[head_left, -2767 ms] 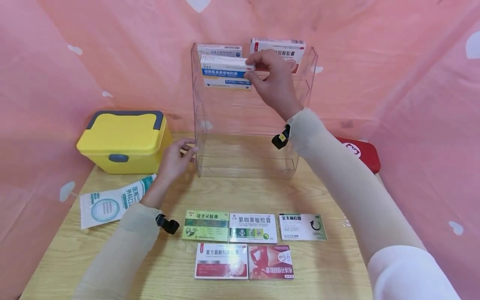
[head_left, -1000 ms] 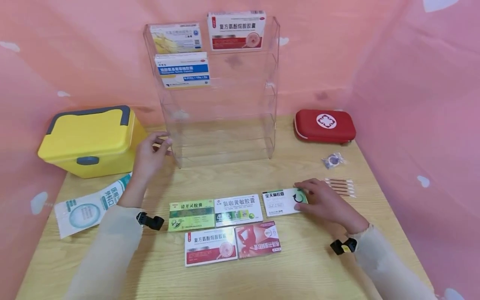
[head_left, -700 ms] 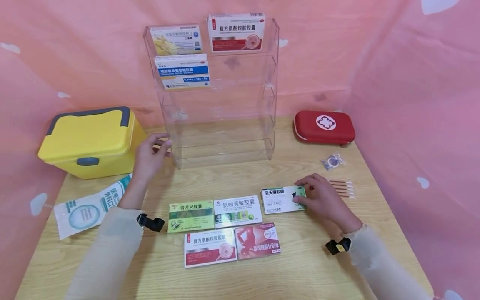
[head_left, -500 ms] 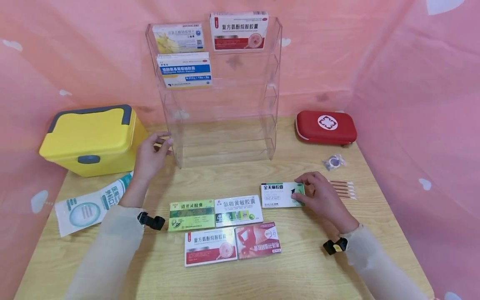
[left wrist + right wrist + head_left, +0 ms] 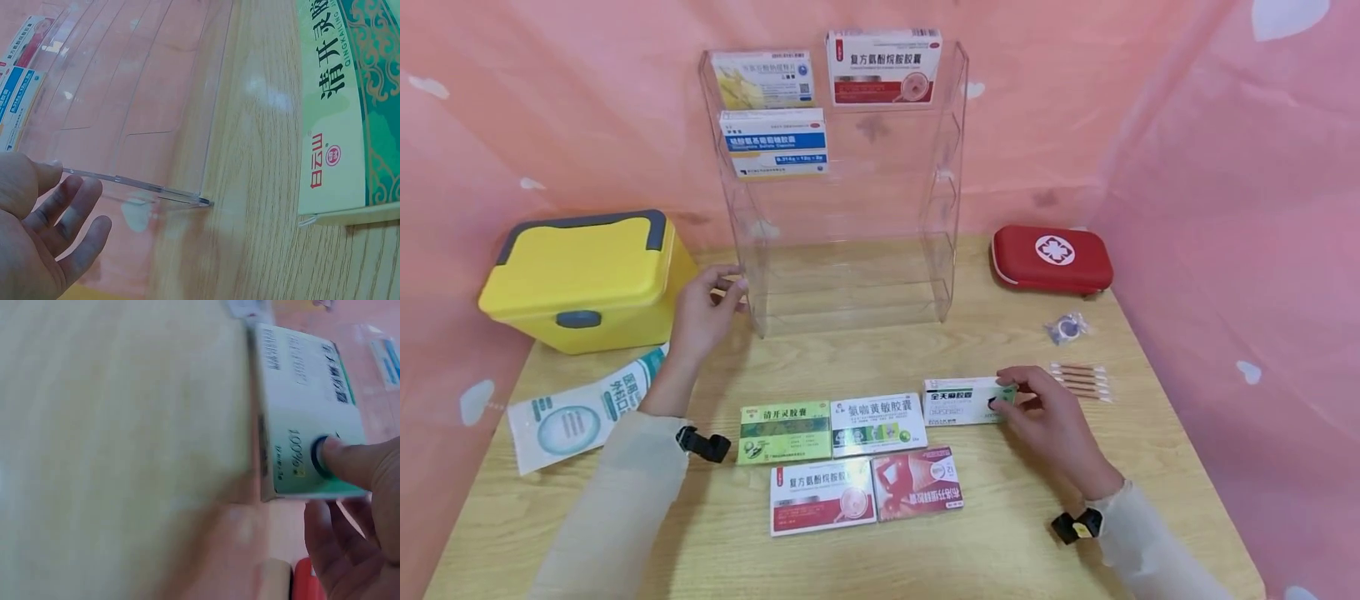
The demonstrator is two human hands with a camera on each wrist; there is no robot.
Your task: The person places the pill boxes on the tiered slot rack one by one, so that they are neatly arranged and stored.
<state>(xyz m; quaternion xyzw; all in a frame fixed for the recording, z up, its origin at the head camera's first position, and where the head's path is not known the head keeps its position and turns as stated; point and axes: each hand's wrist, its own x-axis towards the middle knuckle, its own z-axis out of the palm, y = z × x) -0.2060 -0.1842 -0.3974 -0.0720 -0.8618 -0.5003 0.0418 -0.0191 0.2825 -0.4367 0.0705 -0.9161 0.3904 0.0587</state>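
My right hand pinches a white and green medicine box by its right end. In the right wrist view the thumb presses the printed face, with the other fingers behind it, and the box stands tilted over the table. My left hand holds the left side edge of a clear acrylic display rack between thumb and fingers, low down. On the rack's upper tiers stand a yellow and white box, a red and white box and a blue and white box.
Flat on the table lie a green box, a white and green one, a red and white one and a red one. Around them are a yellow case, mask packet, red pouch and cotton swabs.
My right hand has left the blue and white box on the rack, come down to the table and taken the white and green box, now tilted up. My left hand stays at the rack.
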